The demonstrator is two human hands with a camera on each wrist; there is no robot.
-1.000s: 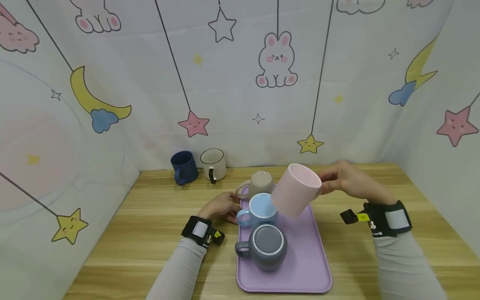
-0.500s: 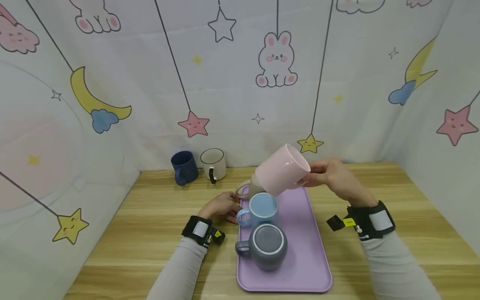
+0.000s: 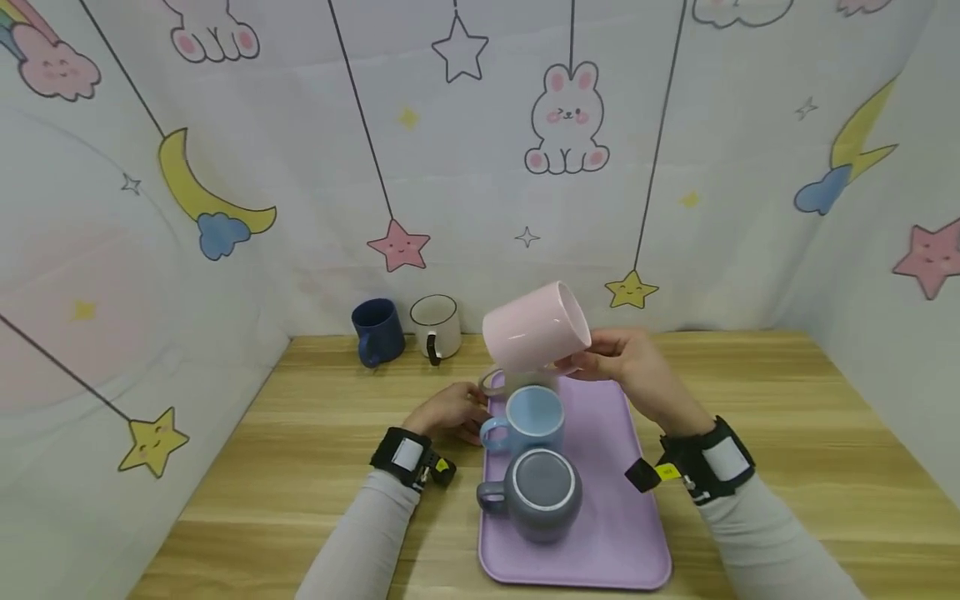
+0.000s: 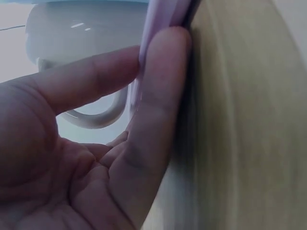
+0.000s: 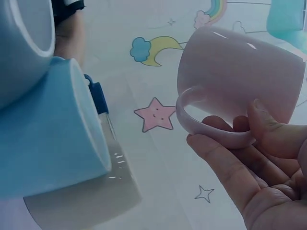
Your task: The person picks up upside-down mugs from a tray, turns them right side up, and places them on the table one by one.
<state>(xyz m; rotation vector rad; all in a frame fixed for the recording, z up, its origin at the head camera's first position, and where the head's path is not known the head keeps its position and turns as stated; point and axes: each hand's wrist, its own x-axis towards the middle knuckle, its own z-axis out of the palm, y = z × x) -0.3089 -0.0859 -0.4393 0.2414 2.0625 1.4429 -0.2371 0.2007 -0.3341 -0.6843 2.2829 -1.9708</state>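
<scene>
A pink mug point(image 3: 531, 329) hangs tilted above the far end of a lilac tray point(image 3: 600, 500); my right hand point(image 3: 637, 371) pinches its handle point(image 5: 211, 132). On the tray, upside down, a grey mug point(image 3: 542, 493), a light blue mug point(image 3: 535, 412) and a beige mug point(image 3: 528, 383) stand in a row with handles to the left. The pink mug partly hides the beige one. My left hand point(image 3: 450, 412) pinches the tray's left rim between thumb and finger, as the left wrist view shows.
On the wooden table point(image 3: 322, 433), a dark blue mug point(image 3: 378, 333) and a white mug point(image 3: 437, 329) with a black rim and handle stand upright at the back left. A patterned cloth point(image 3: 480, 192) hangs behind the table.
My right hand has carried the pink mug left and a little upward, tipping it further onto its side. The left hand stays on the tray rim. The head view has shifted slightly.
</scene>
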